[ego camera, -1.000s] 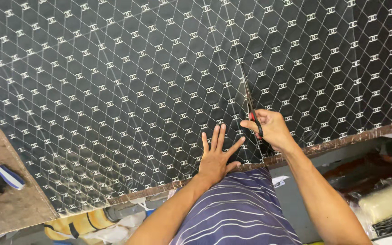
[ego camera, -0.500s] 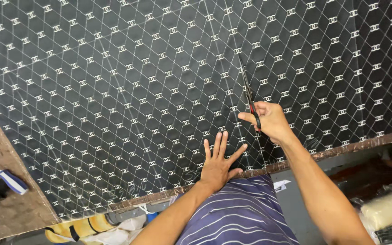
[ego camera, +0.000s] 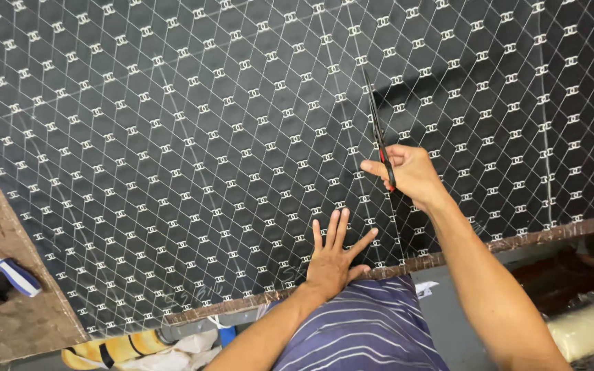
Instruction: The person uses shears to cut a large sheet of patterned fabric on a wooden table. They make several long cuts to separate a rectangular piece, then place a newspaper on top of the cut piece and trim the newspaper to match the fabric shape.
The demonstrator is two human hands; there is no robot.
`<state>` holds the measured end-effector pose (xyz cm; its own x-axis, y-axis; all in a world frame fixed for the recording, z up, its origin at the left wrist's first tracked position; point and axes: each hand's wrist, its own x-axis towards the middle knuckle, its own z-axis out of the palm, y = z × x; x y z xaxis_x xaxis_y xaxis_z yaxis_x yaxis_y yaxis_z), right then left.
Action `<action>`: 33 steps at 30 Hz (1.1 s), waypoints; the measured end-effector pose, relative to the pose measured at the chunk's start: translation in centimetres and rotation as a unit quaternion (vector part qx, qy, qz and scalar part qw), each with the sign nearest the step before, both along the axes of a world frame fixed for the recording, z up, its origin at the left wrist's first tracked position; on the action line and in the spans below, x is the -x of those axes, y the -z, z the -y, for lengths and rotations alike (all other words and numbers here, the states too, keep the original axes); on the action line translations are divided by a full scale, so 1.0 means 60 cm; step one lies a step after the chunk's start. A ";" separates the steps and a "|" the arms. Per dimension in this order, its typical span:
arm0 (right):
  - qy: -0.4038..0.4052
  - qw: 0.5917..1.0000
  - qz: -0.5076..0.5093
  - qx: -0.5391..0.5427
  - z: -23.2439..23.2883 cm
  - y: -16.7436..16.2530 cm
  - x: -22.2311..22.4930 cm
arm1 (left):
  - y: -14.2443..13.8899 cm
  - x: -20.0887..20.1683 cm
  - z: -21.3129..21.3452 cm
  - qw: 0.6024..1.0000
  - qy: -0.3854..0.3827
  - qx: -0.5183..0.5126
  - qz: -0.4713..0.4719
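1. The person wears a shirt (ego camera: 366, 330) in a purple-blue colour, crossed by thin white stripes that run in gentle curves over the belly at the near edge of the view.
2. Both forearms are bare from the near edge up to the wrists; no sleeve, cuff or glove shows on either one.
3. The left hand (ego camera: 331, 257) carries no ring, watch or band that can be seen; its nails are short.
4. The right hand (ego camera: 410, 172) is likewise bare, with no wristband or watch at the wrist.
5. The right forearm looks lean, and fine hair shows on it.
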<state>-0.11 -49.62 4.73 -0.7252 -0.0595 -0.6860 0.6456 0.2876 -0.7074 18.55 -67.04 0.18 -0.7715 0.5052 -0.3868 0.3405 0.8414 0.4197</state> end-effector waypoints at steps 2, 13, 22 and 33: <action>0.002 1.000 0.010 -0.001 0.000 -0.002 -0.001 | 0.001 -0.001 0.001 1.000 -0.001 -0.008 -0.003; -0.063 0.993 0.096 -0.038 -0.086 -0.002 -0.154 | -0.002 -0.001 0.005 0.999 -0.013 -0.034 0.008; -0.068 0.970 0.182 0.143 -0.171 -0.006 -0.348 | -0.007 -0.005 -0.001 0.999 -0.017 -0.036 -0.023; -0.093 0.988 0.047 0.110 -0.132 0.022 -0.184 | -0.015 -0.012 -0.013 0.999 -0.010 -0.022 -0.043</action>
